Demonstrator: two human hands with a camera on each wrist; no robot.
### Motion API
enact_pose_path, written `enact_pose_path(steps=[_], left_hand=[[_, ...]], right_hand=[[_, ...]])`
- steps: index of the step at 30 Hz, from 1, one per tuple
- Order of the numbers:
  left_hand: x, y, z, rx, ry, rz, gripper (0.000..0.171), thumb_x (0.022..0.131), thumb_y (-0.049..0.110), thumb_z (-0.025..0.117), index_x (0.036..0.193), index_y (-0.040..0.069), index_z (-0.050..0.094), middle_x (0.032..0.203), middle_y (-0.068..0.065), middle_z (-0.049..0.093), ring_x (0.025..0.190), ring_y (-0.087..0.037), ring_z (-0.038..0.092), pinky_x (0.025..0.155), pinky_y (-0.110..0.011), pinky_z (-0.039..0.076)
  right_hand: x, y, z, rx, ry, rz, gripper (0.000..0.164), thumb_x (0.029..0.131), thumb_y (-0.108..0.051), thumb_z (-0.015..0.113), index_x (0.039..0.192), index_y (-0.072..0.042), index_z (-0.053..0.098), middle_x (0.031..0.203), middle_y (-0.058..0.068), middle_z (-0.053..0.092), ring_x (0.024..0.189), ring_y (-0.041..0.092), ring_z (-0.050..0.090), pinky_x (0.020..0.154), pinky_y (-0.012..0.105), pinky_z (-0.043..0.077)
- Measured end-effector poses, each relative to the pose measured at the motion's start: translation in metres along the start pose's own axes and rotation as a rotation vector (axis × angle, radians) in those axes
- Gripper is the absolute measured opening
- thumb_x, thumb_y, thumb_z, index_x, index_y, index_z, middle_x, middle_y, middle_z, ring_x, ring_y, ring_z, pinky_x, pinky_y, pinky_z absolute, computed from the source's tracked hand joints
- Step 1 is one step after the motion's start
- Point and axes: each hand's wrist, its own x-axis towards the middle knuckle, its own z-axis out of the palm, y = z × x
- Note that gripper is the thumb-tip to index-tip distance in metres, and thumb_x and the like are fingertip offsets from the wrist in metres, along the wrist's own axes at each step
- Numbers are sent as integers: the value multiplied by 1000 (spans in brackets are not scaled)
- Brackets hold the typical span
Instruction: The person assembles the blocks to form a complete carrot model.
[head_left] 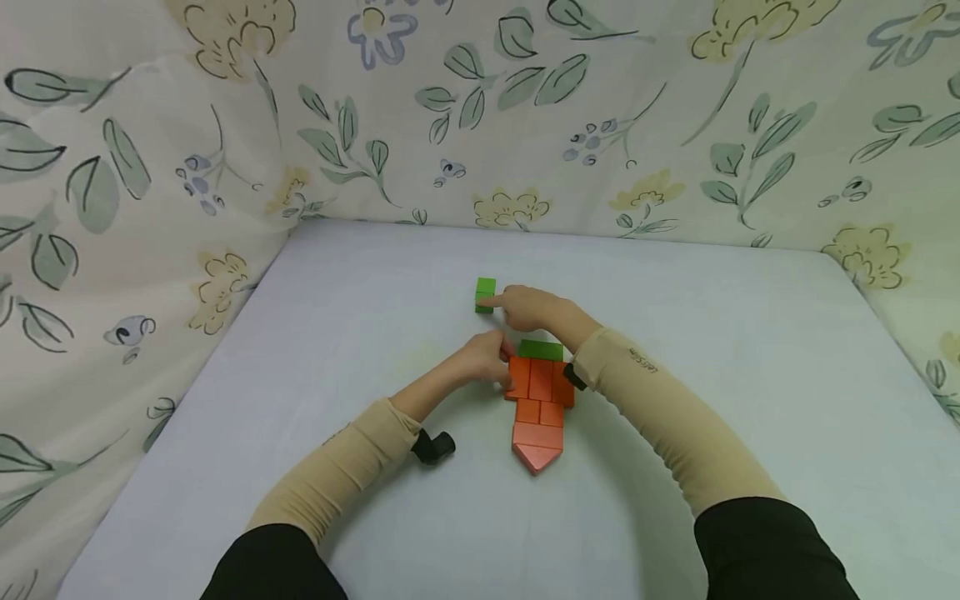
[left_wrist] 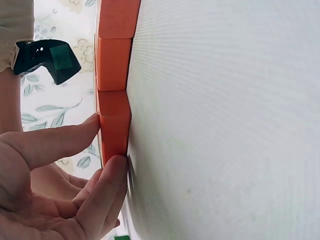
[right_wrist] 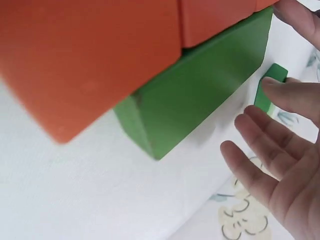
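Note:
My left hand (head_left: 483,358) is at the left side of a group of orange blocks (head_left: 540,379). In the left wrist view, its thumb and fingers pinch the end orange block (left_wrist: 114,132). Farther back, my right hand (head_left: 528,307) holds a small green block (head_left: 485,307); one digit lies across it and another shows partly behind it in the right wrist view, the remaining fingers spread loosely. A dark green bar-shaped block (right_wrist: 200,90) stands along the far side of the orange blocks, between the hands.
Smaller orange blocks (head_left: 528,411) and a pink-orange rectangular block (head_left: 537,435) continue toward me, ending in a triangular block (head_left: 536,457). All lie on a white table (head_left: 375,292). Floral cloth (head_left: 660,125) rises behind its back edge. Black wrist-camera mounts (head_left: 433,447) hang from both sleeves.

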Motion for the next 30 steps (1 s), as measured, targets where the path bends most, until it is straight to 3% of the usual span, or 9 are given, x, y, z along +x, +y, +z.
enact_pose_path(steps=[4, 7, 11, 17, 20, 26, 30], left_hand=[[0, 0, -1, 15, 3, 12, 44, 72, 2, 79, 110, -1, 57, 106, -12, 60, 91, -22, 54, 79, -30, 46], [1, 0, -1, 29, 2, 13, 44, 73, 3, 79, 111, -2, 57, 107, -12, 60, 93, -22, 55, 81, -31, 46], [1, 0, -1, 30, -3, 4, 45, 73, 3, 80, 112, -2, 57, 107, -12, 60, 94, -22, 55, 82, -31, 46], [1, 0, 1, 17, -7, -5, 44, 74, 3, 79, 111, -1, 56, 108, -12, 59, 94, -23, 54, 82, -32, 47], [0, 1, 2, 17, -2, -11, 43, 74, 2, 79, 110, 0, 57, 108, -12, 59, 96, -24, 54, 84, -33, 46], [0, 1, 3, 13, 5, -11, 43, 73, 2, 79, 110, 0, 57, 107, -11, 60, 96, -23, 55, 84, -32, 46], [1, 0, 3, 13, 9, -20, 45, 73, 2, 80, 111, 0, 57, 108, -11, 60, 95, -23, 55, 83, -32, 47]], right_hand=[[-7, 8, -4, 23, 61, -42, 51, 90, 4, 47, 138, -13, 57, 137, 20, 51, 119, 30, 50, 99, 42, 41], [-12, 15, -7, 72, 132, -79, 34, 88, 1, 55, 120, -3, 68, 128, 18, 60, 119, 33, 53, 102, 45, 40], [-15, 19, -8, 129, 207, -66, 20, 88, -6, 63, 104, 0, 73, 114, 16, 67, 105, 31, 59, 94, 43, 46], [-12, 9, -5, 127, 251, 96, 35, 88, -23, 70, 110, 3, 66, 103, 15, 66, 92, 28, 59, 84, 41, 49], [-7, 3, -3, 99, 251, 154, 35, 87, -28, 71, 103, 3, 65, 88, 11, 62, 77, 22, 54, 71, 33, 47], [-5, 2, 2, 71, 288, 160, 19, 83, -16, 69, 80, -3, 56, 68, 2, 46, 63, 16, 42, 57, 27, 35], [-8, 11, 1, 107, 321, 121, 13, 79, -10, 68, 81, 1, 63, 70, 5, 54, 66, 18, 45, 61, 30, 41]])
